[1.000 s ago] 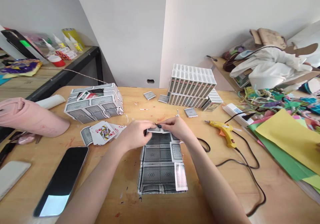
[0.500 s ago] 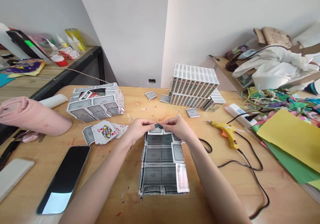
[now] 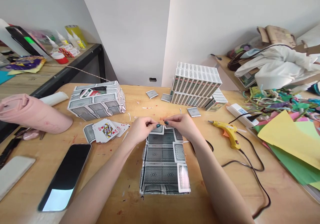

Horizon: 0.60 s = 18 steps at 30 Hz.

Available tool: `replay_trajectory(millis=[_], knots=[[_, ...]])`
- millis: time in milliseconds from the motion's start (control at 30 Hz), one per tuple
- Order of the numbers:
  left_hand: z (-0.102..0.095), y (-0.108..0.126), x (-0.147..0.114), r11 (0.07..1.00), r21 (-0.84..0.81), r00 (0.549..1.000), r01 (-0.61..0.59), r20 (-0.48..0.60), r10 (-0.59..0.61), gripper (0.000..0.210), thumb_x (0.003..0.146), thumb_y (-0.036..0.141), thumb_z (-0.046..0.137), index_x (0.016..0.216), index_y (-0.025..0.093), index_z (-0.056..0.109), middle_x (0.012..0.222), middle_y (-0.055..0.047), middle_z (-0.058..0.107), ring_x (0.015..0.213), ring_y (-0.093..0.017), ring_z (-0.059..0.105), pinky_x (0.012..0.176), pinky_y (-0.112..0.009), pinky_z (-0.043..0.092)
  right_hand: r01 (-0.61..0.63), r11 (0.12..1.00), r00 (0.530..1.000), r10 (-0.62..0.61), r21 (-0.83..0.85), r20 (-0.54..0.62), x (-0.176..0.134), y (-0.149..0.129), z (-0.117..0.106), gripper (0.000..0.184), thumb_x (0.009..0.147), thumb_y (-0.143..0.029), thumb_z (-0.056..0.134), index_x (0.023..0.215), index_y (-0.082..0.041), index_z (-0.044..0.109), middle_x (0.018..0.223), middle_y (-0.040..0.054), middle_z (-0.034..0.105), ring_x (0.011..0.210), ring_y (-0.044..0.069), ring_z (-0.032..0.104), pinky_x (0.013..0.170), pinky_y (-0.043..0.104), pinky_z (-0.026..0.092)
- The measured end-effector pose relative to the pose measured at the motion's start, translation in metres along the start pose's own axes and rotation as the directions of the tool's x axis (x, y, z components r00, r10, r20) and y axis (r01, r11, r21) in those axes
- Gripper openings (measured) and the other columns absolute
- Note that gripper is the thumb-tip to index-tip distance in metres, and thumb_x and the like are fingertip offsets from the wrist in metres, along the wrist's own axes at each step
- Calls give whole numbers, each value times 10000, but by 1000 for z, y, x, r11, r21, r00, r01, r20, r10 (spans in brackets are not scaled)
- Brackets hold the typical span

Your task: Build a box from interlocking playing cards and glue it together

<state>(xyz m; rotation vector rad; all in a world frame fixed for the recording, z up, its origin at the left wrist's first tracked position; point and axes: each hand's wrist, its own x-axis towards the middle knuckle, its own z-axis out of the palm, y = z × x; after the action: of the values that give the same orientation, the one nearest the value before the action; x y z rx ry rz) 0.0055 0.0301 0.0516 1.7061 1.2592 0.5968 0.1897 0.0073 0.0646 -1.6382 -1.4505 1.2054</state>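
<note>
At the centre of the wooden table (image 3: 125, 204), short end toward the wearer: one oblong block (image 3: 153, 154) faced with patterned card backs, lying flat. At its far end: left hand (image 3: 143, 130), thumb and fingertips pinching a grey-backed card (image 3: 158, 129); right hand (image 3: 184, 125), fingertips drawn together just beside it, over a second card (image 3: 169, 127); whether it grips that card cannot be told. Step in hand, by judgement: fitting cards along the far edge. Next move seems to call for squaring the pair side by side, with light pressure so that neither bends. Edges: right long side carries three jutting cards, the nearest (image 3: 183, 178) catching light; the right forearm could knock them. Open room: bare wood left of the block, toward the phone (image 3: 65, 177); behind, a gap before the stacked card boxes (image 3: 195, 83). To the right: yellow glue gun (image 3: 228, 132), its black cable (image 3: 269, 200) looping near the right forearm.
</note>
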Motion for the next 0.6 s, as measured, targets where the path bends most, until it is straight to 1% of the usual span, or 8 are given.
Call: replay_trajectory(millis=[133, 200, 267, 333, 433, 500, 533, 600], knots=[[3, -2, 0, 997, 77, 999, -19, -32, 22, 207, 760, 327, 546, 799, 169, 674, 816, -31, 708, 736, -173, 629, 654, -262, 446, 29, 995, 998, -24, -94, 61, 1, 1, 2, 174, 724, -241, 594, 820, -213, 736, 862, 21, 725, 809, 179, 658, 705, 255, 484], [5, -2, -1, 992, 123, 998, -26, -53, 33, 182, 769, 293, 533, 797, 172, 667, 820, -28, 705, 727, -166, 625, 660, -262, 445, 59, 981, 998, -53, -184, 40, 1, -2, 5, 165, 731, -226, 591, 807, -228, 737, 861, 14, 725, 813, 173, 655, 722, 251, 477], [7, -1, -1, 983, 182, 996, -37, -70, 50, 163, 778, 258, 520, 783, 174, 660, 817, -28, 700, 722, -163, 619, 658, -263, 442, 67, 943, 998, -69, -325, 5, -1, -8, 9, 167, 739, -208, 584, 799, -240, 736, 852, 12, 725, 821, 175, 652, 733, 254, 467], [8, 1, -1, 969, 243, 994, -51, -86, 74, 153, 784, 231, 513, 774, 178, 656, 811, -25, 694, 732, -164, 613, 654, -264, 437, 56, 861, 996, -80, -505, -26, -3, -15, 15, 172, 750, -199, 572, 799, -244, 731, 850, 22, 723, 833, 193, 648, 731, 275, 455], [8, 2, -3, 948, 307, 986, -90, -109, 129, 144, 792, 206, 511, 778, 183, 652, 804, -17, 676, 757, -160, 602, 667, -261, 432, 70, 688, 992, -123, -723, -20, -4, -23, 25, 176, 774, -186, 537, 786, -224, 709, 842, 50, 714, 828, 221, 639, 696, 301, 433], [6, 3, -6, 926, 353, 979, -136, -94, 180, 158, 802, 195, 502, 798, 189, 660, 834, -18, 661, 796, -158, 594, 695, -260, 428, 94, 603, 989, -150, -792, 3, -6, -25, 30, 178, 788, -167, 509, 779, -205, 683, 837, 62, 702, 818, 219, 632, 667, 294, 416], [5, 4, -8, 910, 385, 978, -152, -78, 196, 176, 810, 194, 493, 817, 198, 668, 854, -18, 650, 809, -158, 590, 699, -260, 422, 102, 577, 987, -162, -810, 9, -6, -25, 32, 180, 794, -159, 494, 781, -197, 669, 841, 64, 695, 818, 212, 627, 657, 286, 407], [2, 7, -11, 874, 463, 979, -146, -58, 194, 221, 828, 200, 467, 850, 227, 684, 862, -18, 626, 791, -156, 584, 665, -259, 405, 113, 548, 982, -188, -829, 10, -8, -23, 36, 187, 807, -147, 464, 792, -187, 646, 857, 66, 681, 820, 199, 616, 640, 274, 392]])
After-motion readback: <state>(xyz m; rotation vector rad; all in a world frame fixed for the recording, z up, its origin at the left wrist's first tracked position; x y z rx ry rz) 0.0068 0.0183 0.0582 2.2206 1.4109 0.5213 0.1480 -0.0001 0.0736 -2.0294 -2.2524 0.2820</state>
